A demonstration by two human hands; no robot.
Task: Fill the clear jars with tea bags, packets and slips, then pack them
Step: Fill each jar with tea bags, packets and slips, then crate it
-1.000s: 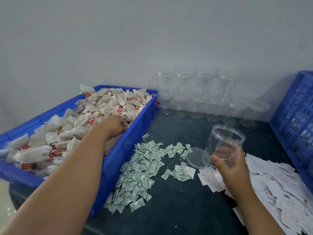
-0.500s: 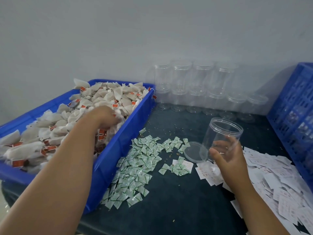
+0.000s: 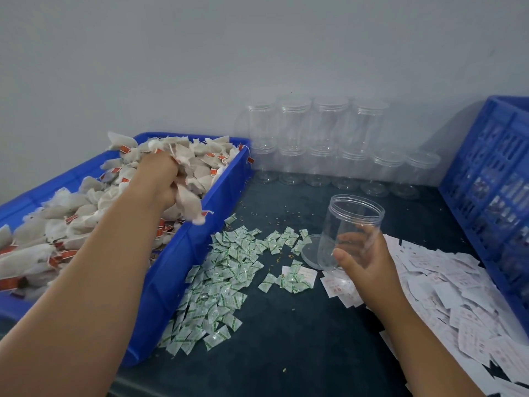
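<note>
My left hand (image 3: 156,179) grips a bunch of white tea bags (image 3: 187,200) and holds them above the blue tray (image 3: 183,253), which is heaped with more tea bags with red tags. My right hand (image 3: 363,259) holds an open, empty clear jar (image 3: 350,224) just above the dark table, tilted a little to the left. Its clear lid (image 3: 310,250) lies flat beside it. Small green-and-white packets (image 3: 226,270) are scattered between tray and jar. White paper slips (image 3: 446,287) lie in a pile on the right.
Several lidded clear jars (image 3: 317,144) stand stacked in two rows against the grey wall at the back. A blue slatted crate (image 3: 492,179) stands at the right edge. Tea crumbs dot the dark table (image 3: 300,348).
My left hand has closed on a bunch of tea bags in the tray and lifted them up. My right hand keeps the jar in about the same place.
</note>
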